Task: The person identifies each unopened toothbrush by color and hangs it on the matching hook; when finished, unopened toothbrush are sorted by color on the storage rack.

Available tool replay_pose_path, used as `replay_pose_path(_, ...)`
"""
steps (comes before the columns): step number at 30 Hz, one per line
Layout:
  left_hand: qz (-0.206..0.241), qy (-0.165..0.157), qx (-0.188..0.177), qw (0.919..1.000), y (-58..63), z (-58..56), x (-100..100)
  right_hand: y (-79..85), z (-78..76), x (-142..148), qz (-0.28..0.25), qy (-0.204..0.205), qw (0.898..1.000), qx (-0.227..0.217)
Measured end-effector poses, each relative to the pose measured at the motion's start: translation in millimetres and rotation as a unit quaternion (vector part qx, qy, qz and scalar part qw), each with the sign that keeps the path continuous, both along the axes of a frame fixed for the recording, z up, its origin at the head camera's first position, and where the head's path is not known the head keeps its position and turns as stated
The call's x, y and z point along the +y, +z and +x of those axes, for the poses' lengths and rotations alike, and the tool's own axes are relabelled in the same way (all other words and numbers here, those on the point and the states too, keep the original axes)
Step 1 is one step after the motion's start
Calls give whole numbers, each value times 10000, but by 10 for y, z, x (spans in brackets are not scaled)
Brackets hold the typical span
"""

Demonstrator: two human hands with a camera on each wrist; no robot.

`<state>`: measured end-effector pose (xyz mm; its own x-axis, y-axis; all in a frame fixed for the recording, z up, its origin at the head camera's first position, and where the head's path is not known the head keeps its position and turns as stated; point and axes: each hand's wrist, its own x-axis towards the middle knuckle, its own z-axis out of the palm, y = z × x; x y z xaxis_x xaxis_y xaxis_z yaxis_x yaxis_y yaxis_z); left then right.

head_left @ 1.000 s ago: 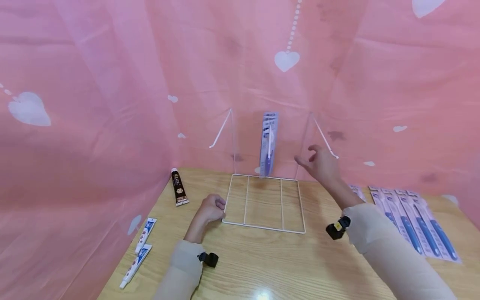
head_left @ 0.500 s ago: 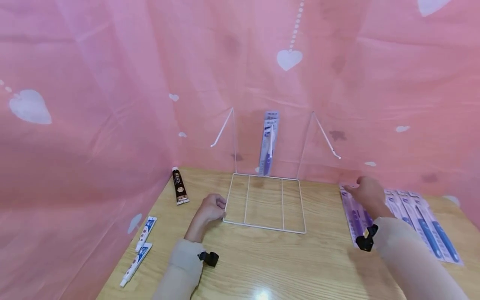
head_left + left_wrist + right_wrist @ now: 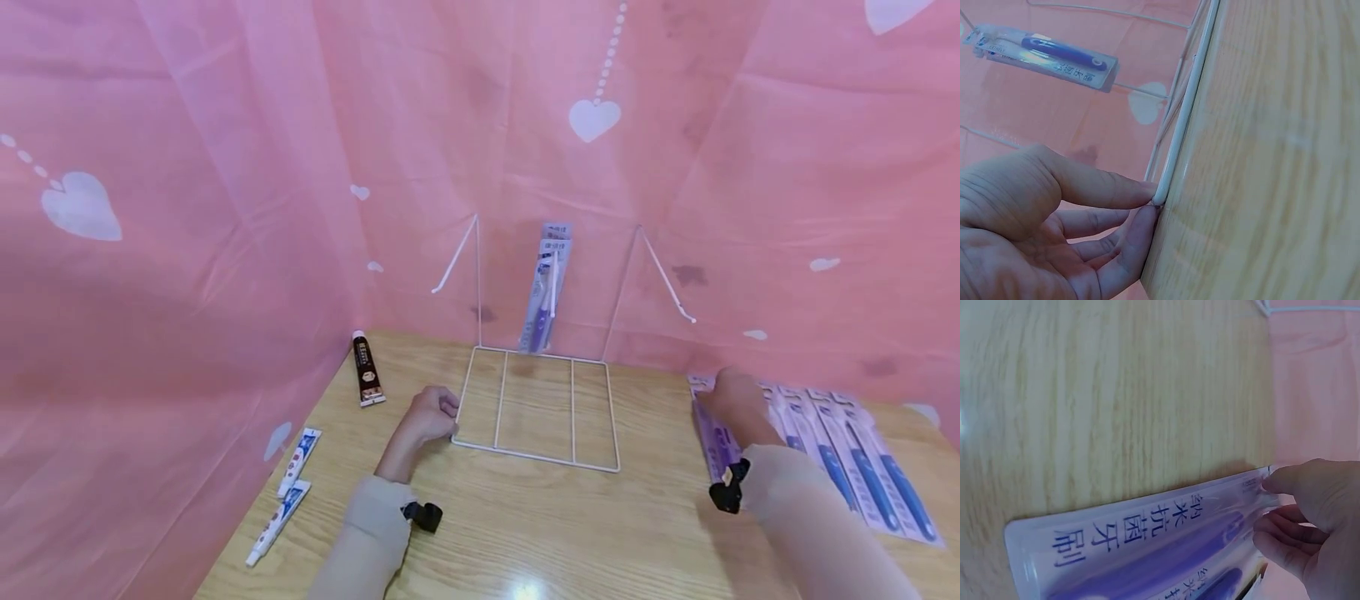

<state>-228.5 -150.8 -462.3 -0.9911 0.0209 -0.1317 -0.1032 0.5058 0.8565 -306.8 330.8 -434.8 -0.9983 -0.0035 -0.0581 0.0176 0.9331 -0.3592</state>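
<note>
My left hand (image 3: 431, 414) pinches the front left corner of a white wire display rack (image 3: 536, 456) between thumb and fingertip, as the left wrist view shows close up. Packaged toothbrushes (image 3: 543, 296) with purple handles hang one before another on the rack's middle prong. At the right, my right hand (image 3: 737, 406) is over the row of packs. In the right wrist view, its thumb and curled fingers hold the top end of a packaged toothbrush (image 3: 1147, 544) with a purple handle. Another purple pack lies beside it, partly hidden.
Blue-handled toothbrush packs (image 3: 870, 475) lie side by side on the wooden table (image 3: 570, 533) at the right. A dark toothpaste tube (image 3: 367, 369) and two white tubes (image 3: 279, 521) lie at the left. The rack's side prongs (image 3: 666, 275) jut forward. Pink cloth (image 3: 420, 125) hangs behind.
My right hand has moved from beside the rack's right prong, rightward and down to the purple toothbrush packs. The left hand stays at the rack corner.
</note>
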Motion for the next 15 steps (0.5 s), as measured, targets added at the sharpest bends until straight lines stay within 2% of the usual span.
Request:
replay_pose_path(7, -34, 28, 19, 10000, -8, 6, 9, -14, 8, -12, 315, 193, 9993, -38)
replay_pose_path(12, -107, -25, 3, 9999, 0, -4, 30, -13, -26, 22, 262, 327, 9991, -29)
replay_pose_path(15, -118, -27, -36, 9999, 6, -12, 37, 34, -64, 22, 182, 413, 9989, 151)
